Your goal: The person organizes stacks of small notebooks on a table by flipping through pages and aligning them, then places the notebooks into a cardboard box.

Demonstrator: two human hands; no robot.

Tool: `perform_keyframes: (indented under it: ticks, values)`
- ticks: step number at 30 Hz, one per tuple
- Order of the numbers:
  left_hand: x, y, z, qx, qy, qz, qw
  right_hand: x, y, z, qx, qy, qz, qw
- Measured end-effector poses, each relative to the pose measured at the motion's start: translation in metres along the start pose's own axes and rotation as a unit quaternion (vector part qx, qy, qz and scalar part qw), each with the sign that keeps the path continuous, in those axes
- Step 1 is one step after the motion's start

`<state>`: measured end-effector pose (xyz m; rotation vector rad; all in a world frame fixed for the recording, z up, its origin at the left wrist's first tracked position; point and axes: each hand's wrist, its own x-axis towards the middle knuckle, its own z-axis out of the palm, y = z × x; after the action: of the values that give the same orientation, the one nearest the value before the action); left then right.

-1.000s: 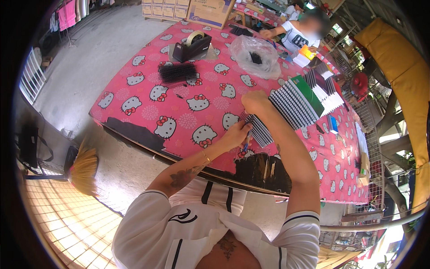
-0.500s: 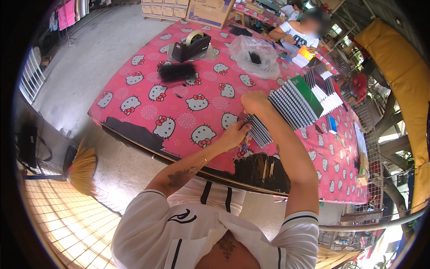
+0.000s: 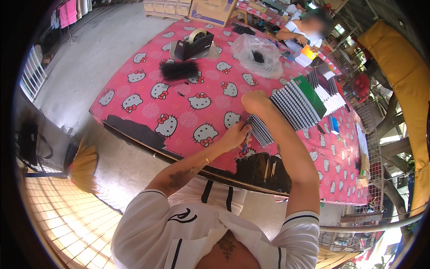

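My left hand (image 3: 236, 136) is closed around a slim blue-handled tool (image 3: 245, 147), whose exact kind I cannot make out. Its tip is hidden at the near corner of a stack of spiral-bound notebooks (image 3: 261, 130), beside the left hand. Just above that corner, my right hand (image 3: 255, 102) is curled into a fist; what its fingers hold, if anything, is out of sight. The right forearm crosses over part of the stack. Farther right, more notebooks with a green cover (image 3: 310, 96) on top lie in stepped rows, their black coils showing.
On the pink patterned tabletop (image 3: 188, 119) lie black binding coils (image 3: 179, 71), a tape dispenser (image 3: 193, 44) and a clear plastic bag (image 3: 256, 56) with dark pieces inside. A co-worker (image 3: 302, 33) sits at the far right. Cartons (image 3: 210, 10) stand at the back; a broom (image 3: 83, 168) is at left.
My hands hold nearly the same pose at the notebook stack. The view has shifted slightly. At the far right, the co-worker's hands have moved toward the yellow item there.
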<state>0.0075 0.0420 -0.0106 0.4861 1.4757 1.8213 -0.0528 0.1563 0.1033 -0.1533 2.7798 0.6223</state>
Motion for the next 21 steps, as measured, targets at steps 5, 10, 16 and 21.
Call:
perform_keyframes:
  ticks: [5, 10, 16, 21]
  values:
    - [0.014, 0.001, -0.007, 0.029, 0.002, 0.013, 1.000, 0.005, -0.001, -0.002, -0.029, -0.038, -0.032, 0.998]
    - [0.007, -0.011, -0.006, 0.046, -0.022, 0.022, 0.998, 0.006, -0.001, 0.001, -0.019, -0.037, 0.004, 0.999]
    - [0.007, -0.006, -0.007, 0.007, -0.005, -0.004, 1.000, 0.010, -0.002, 0.009, -0.008, -0.041, -0.017, 0.999]
    - [0.009, -0.004, -0.008, 0.008, -0.019, -0.025, 0.999, 0.006, 0.002, 0.014, -0.006, -0.009, -0.013, 1.000]
